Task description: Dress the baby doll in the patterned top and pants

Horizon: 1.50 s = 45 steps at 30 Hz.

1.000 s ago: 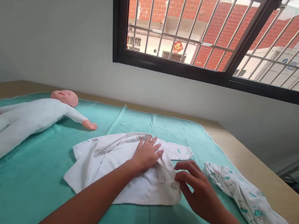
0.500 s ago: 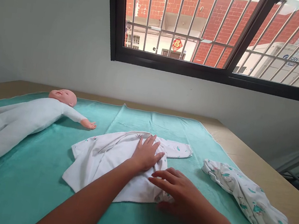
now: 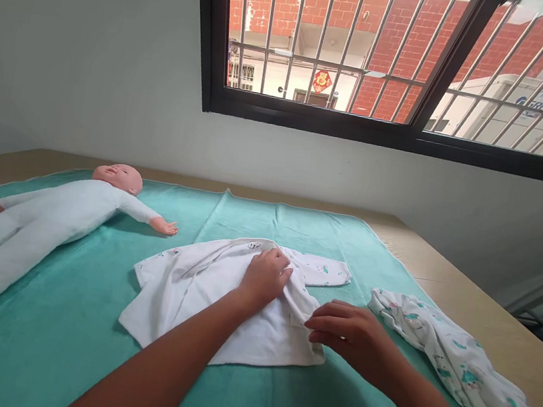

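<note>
Shifted toward 3 o'clock since the earlier frame, the right hand (image 3: 358, 337) pinches the edge of the white shirt (image 3: 215, 276); the left hand (image 3: 265, 277) has curled its fingers atop it, grip unclear. Shirt lies central on teal cloth (image 3: 86, 299); patterned garment (image 3: 460, 371) at 4, doll (image 3: 68, 209) at 10, barred window (image 3: 412, 140) beyond at 1.

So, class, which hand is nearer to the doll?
Left. The left hand is on the white shirt, to the right of the doll; the right hand is farther right, at the shirt's edge.
</note>
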### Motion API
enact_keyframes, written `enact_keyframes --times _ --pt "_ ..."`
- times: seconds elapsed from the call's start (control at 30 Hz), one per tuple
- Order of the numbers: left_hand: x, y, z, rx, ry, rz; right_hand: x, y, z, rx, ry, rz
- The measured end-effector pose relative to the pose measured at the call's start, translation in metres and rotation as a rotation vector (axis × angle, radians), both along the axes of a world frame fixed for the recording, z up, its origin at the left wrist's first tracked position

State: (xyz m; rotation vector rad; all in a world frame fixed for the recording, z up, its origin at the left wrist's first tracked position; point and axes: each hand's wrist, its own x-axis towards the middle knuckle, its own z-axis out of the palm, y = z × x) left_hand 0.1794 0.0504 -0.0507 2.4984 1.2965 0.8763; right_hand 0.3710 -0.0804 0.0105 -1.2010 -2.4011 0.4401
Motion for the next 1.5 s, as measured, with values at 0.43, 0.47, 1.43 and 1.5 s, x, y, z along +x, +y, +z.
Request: enact_keyframes --times 0.43,0.47,1.43,1.5 --pt "0.001 -0.002 -0.01 -0.142 0.122 -0.184 0.025 0.005 0.005 -0.599 0.121 -0.096" --pt "0.0 -0.002 -0.01 -0.145 0.12 -0.189 0.026 0.005 0.005 -0.606 0.129 -0.099" --pt "-0.065 0.06 -0.024 -0.016 0.316 0.173 -0.014 0.01 -0.039 -0.039 -0.125 -0.347" --pt "-0.063 0.058 -0.025 -0.028 0.316 0.164 -0.018 0.01 -0.031 0.008 -0.158 -0.371"
